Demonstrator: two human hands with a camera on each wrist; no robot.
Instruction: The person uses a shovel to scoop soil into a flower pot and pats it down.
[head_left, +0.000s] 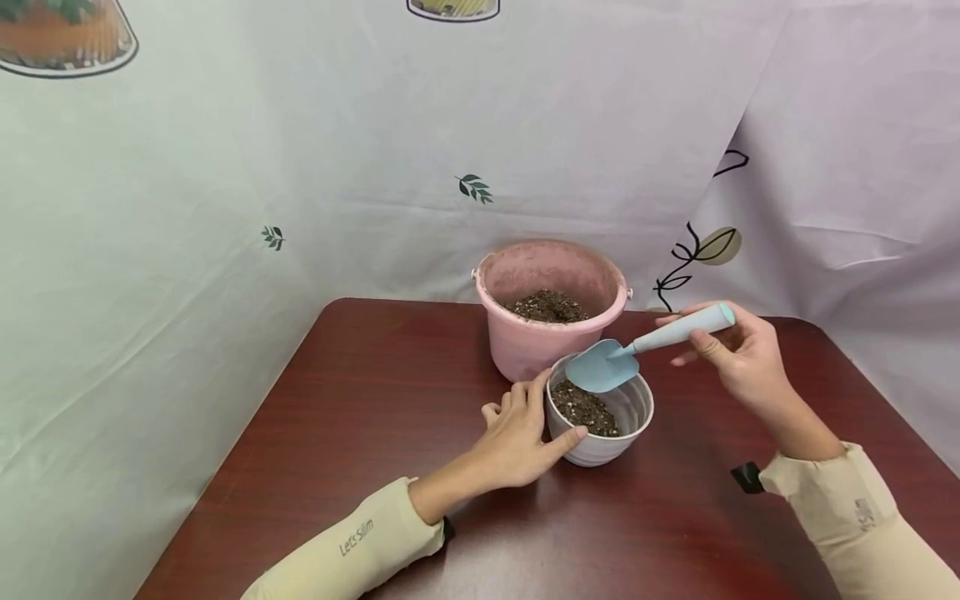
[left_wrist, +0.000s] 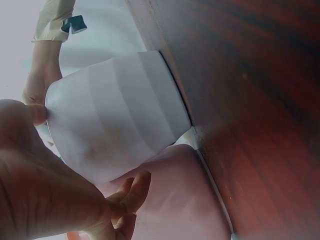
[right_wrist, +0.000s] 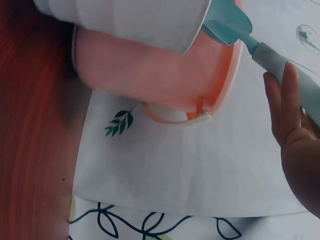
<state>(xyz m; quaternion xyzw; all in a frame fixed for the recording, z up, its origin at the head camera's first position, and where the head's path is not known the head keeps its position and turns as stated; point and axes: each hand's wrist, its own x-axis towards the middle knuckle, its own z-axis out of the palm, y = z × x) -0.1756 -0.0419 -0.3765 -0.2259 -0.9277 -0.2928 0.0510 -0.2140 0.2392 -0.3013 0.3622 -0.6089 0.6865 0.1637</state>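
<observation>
A pale blue trowel (head_left: 602,367) with a grey-white handle is held by my right hand (head_left: 750,362), its fingers and thumb about the handle. Its blade tilts down over the opening of a white ribbed flower pot (head_left: 597,452). Dark soil (head_left: 583,410) with pale specks lies inside the pot, heaped toward the left. My left hand (head_left: 517,446) grips the pot's left side, thumb at the near rim. In the left wrist view the pot (left_wrist: 117,112) stands on the table, and the other fingers lie between it and the pink bucket (left_wrist: 175,195).
Right behind the pot stands the pink bucket (head_left: 517,346), part filled with soil (head_left: 547,306); its handle (right_wrist: 175,121) hangs down at the side. The dark red wooden table (head_left: 375,383) backs onto a white patterned cloth (head_left: 375,125), which also hangs at both sides.
</observation>
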